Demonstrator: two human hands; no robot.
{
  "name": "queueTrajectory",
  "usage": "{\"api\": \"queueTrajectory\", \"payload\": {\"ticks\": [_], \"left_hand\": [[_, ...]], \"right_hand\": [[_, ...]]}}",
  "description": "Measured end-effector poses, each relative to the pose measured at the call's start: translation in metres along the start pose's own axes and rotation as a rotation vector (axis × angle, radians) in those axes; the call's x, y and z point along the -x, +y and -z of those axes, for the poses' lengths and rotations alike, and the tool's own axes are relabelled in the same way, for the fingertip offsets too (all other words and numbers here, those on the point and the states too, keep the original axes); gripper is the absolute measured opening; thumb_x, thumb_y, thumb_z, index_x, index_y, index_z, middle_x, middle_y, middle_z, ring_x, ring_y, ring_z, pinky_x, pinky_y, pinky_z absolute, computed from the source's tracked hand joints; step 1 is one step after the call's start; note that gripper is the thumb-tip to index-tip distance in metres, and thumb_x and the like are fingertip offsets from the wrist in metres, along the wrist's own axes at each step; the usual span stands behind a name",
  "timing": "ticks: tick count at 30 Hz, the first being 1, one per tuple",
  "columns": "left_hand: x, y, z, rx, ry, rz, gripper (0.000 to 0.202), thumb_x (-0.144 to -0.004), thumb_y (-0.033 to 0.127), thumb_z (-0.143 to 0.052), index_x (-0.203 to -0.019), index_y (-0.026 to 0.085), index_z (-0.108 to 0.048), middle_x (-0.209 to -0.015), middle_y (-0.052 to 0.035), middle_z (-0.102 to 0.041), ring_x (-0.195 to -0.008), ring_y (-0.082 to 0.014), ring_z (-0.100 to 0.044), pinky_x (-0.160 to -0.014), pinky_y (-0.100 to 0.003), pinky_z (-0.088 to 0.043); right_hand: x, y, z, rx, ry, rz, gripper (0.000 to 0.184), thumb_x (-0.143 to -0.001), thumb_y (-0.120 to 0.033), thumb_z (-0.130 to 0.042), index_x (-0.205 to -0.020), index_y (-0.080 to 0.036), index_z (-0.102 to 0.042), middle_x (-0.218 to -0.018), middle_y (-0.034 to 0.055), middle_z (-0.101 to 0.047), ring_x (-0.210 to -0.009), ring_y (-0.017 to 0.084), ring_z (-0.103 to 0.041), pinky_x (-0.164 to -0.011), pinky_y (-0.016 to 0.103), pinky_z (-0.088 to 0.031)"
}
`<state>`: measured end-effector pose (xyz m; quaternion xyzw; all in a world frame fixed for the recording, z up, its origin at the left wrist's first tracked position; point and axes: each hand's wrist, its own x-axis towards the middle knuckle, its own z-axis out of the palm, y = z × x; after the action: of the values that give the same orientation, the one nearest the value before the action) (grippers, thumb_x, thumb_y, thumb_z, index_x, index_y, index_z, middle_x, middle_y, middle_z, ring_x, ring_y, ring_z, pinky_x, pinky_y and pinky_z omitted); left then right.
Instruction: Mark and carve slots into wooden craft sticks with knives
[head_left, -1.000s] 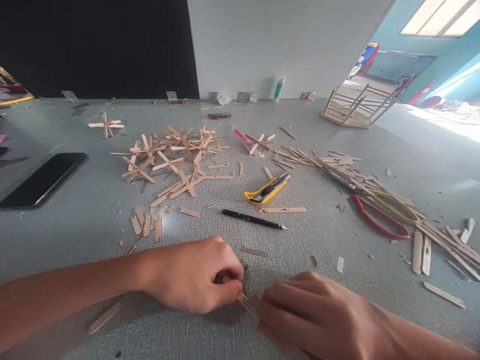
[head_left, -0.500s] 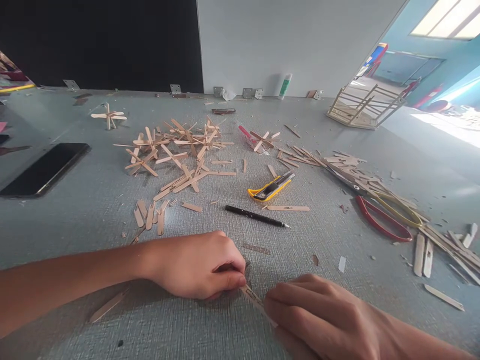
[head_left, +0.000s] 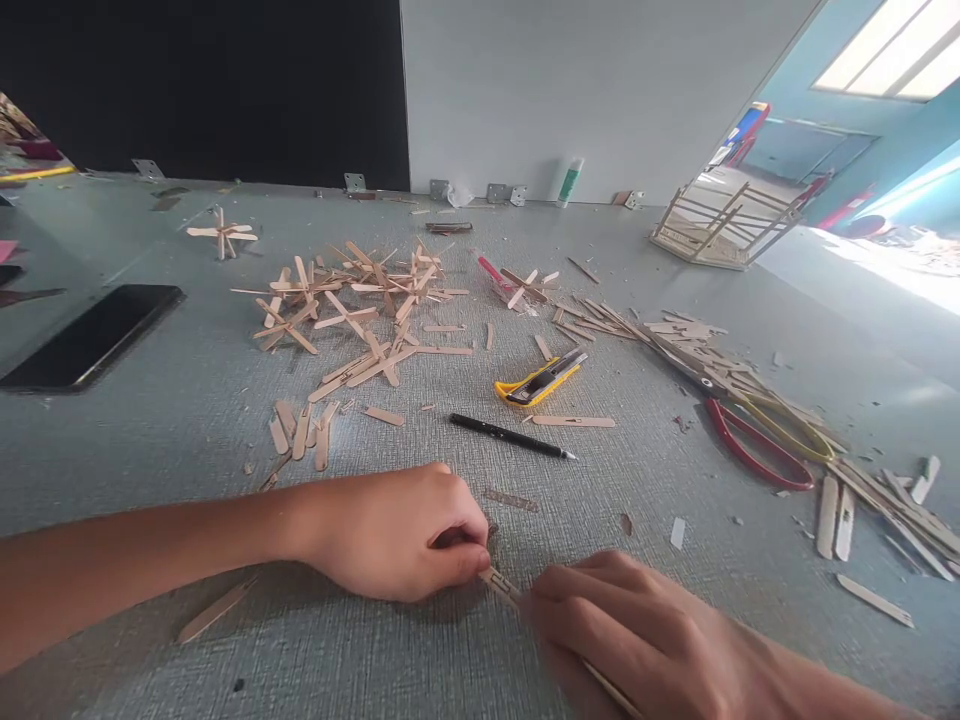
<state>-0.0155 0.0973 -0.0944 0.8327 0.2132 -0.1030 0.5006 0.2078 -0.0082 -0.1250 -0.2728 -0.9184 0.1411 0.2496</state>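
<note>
My left hand (head_left: pixel 420 535) pinches one end of a wooden craft stick (head_left: pixel 499 585) between thumb and bent fingers, low over the table. On the stick's face a small dark rectangular outline shows. My right hand (head_left: pixel 630 630) is closed over the stick's other end, its fingers hiding that part. A thin pale strip (head_left: pixel 611 690) sticks out below the right hand; whether it belongs to the same stick I cannot tell. Beyond the hands lie a black pen (head_left: pixel 510 436), a yellow box cutter (head_left: pixel 541 378) and a craft stick with a small slot (head_left: pixel 574 421).
Several star-shaped joined sticks (head_left: pixel 345 300) lie in a heap beyond my left hand. On the right, large scissors (head_left: pixel 757 450) rest among loose sticks. A phone (head_left: pixel 94 335) lies at left. At the back stand a glue stick (head_left: pixel 570 182) and a stick frame (head_left: pixel 727 230).
My right hand has shifted slightly over the stick, and a pale strip now shows beneath it. The left hand keeps its pinch. The view has tilted a little.
</note>
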Motion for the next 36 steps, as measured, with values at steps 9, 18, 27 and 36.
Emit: {"api": "queueTrajectory", "payload": {"ticks": [9, 18, 27, 36], "left_hand": [[0.002, 0.000, -0.003, 0.022, 0.025, 0.018, 0.032, -0.095, 0.016, -0.054, -0.063, 0.018, -0.050, -0.053, 0.0073, -0.039, -0.051, -0.0101, -0.036, -0.049, -0.024, -0.028], [0.002, -0.003, -0.005, 0.028, 0.023, 0.001, 0.034, -0.096, 0.017, -0.054, -0.063, 0.019, -0.047, -0.053, 0.0068, -0.044, -0.052, -0.0099, -0.041, -0.051, -0.023, -0.030], [0.003, -0.007, -0.008, 0.081, 0.038, -0.003, 0.038, -0.098, 0.020, -0.053, -0.060, 0.019, -0.048, -0.052, 0.0047, -0.052, -0.051, -0.0106, -0.048, -0.050, -0.022, -0.032], [0.002, -0.007, -0.010, 0.057, 0.039, 0.018, 0.036, -0.098, 0.020, -0.053, -0.063, 0.019, -0.047, -0.051, 0.0055, -0.051, -0.051, -0.0103, -0.048, -0.049, -0.023, -0.028]], "right_hand": [[0.002, -0.003, 0.000, 0.000, -0.069, -0.039, 0.036, -0.106, -0.008, -0.032, -0.082, -0.017, -0.058, -0.065, 0.0006, -0.056, -0.049, 0.013, -0.040, -0.049, 0.025, -0.038], [0.004, 0.002, 0.004, -0.166, -0.178, -0.148, 0.043, -0.109, -0.014, -0.022, -0.076, -0.020, -0.050, -0.069, 0.0002, -0.054, -0.053, 0.012, -0.036, -0.052, 0.024, -0.038], [0.009, 0.006, -0.003, -0.438, -0.214, -0.290, 0.029, -0.107, -0.033, -0.036, -0.080, -0.023, -0.037, -0.074, -0.0018, -0.044, -0.054, 0.010, -0.030, -0.044, 0.023, -0.026], [0.010, 0.002, -0.008, -0.285, -0.215, -0.249, 0.030, -0.109, -0.018, -0.029, -0.082, -0.022, -0.041, -0.073, -0.0032, -0.044, -0.055, 0.011, -0.029, -0.050, 0.026, -0.029]]}}
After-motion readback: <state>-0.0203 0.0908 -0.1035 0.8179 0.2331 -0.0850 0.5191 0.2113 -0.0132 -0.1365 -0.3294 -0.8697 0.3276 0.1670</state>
